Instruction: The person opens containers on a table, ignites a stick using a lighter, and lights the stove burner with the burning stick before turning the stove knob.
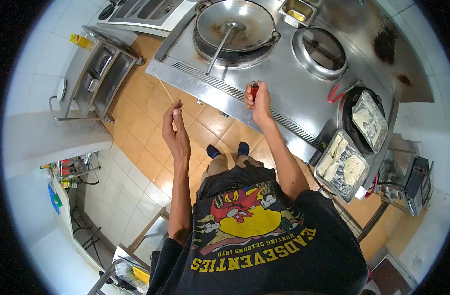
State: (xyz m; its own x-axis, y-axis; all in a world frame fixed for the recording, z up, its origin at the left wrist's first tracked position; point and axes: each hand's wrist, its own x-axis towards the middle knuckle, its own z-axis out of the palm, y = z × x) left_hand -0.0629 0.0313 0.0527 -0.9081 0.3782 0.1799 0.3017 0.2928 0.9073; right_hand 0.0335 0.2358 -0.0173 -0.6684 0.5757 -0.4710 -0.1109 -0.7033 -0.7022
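Note:
My left hand [176,130] is raised over the floor at the front of the stove. Its fingertips are closed on a thin, pale wooden stick [163,86], which slants up and away to the left. Over the stove's front edge, my right hand [258,102] is wrapped around a red lighter [254,90] with its metal top exposed. No flame is visible. Beyond the hands sits a large wok [210,27] on a burner, a metal ladle [219,49] resting in it with its handle over the near rim.
Right of the wok is an open burner ring [298,51]; behind it stands a metal container with yellowish liquid [297,15]. Two trays of pale, floury food, one tray [370,120] behind the other tray [355,189], are at right. A steel cart [104,71] stands left.

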